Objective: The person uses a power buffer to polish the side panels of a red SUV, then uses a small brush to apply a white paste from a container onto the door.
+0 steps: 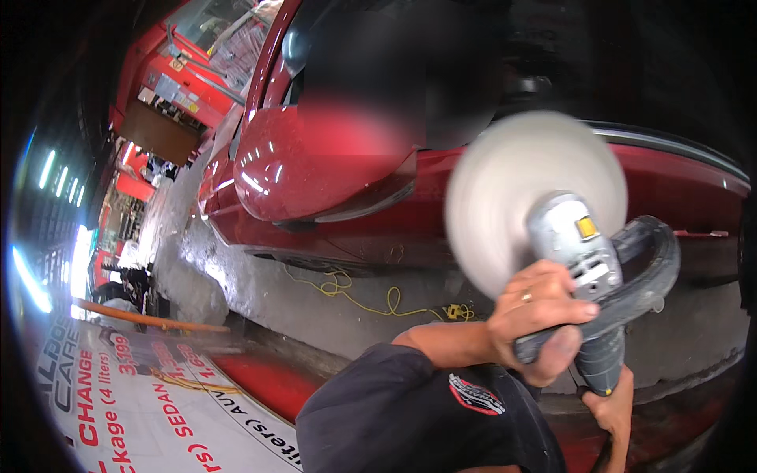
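Observation:
My left hand (535,322), with a ring on one finger, is closed around the black loop handle of an electric rotary polisher (571,242). My right hand (609,402) holds the polisher's rear grip, lower in the view; its fingers are partly hidden. The round whitish pad (491,201) is blurred, apparently spinning, and overlaps the dark red car door (662,177) below the window. Contact between pad and door cannot be made out. Left of the pad is the car's glossy red side mirror (290,171).
A yellow cord (393,304) with a yellow outlet box (458,311) lies on the concrete floor beside the car. An orange pole (154,316) and a large printed banner (148,414) are at the left. Red shop furnishings stand farther back. A blurred patch covers part of the window.

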Demonstrator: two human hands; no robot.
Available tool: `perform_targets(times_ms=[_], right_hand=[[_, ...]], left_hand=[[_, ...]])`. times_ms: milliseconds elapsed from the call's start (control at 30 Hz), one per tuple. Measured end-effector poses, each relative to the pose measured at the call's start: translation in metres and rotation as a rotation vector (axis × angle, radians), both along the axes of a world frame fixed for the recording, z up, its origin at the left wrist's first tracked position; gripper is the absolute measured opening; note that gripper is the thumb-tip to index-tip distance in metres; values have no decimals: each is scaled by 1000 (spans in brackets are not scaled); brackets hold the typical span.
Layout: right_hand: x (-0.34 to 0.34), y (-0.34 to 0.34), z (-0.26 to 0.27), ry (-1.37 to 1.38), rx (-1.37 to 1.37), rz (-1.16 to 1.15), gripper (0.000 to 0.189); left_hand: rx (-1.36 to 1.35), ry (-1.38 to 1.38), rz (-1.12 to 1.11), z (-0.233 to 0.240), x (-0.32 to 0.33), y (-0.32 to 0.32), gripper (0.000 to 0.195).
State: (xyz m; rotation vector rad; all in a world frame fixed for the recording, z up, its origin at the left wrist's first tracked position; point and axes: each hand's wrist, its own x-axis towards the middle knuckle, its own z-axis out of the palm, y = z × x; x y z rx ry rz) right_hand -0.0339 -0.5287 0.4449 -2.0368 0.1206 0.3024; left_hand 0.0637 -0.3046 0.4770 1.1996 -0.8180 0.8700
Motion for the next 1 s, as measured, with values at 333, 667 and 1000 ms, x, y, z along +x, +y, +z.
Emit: perform_targets(times_ms=[333, 667, 1000], right_hand=[[-49, -81, -36, 185, 228, -495, 69], [-39, -37, -46, 135, 431, -534, 58], [-24, 19, -36, 106, 344, -111, 44]], left_hand=[[-45, 12, -163, 31, 46, -159, 12], [21, -10, -195, 38, 47, -162, 7], [267, -9, 0, 20, 0, -15, 20]])
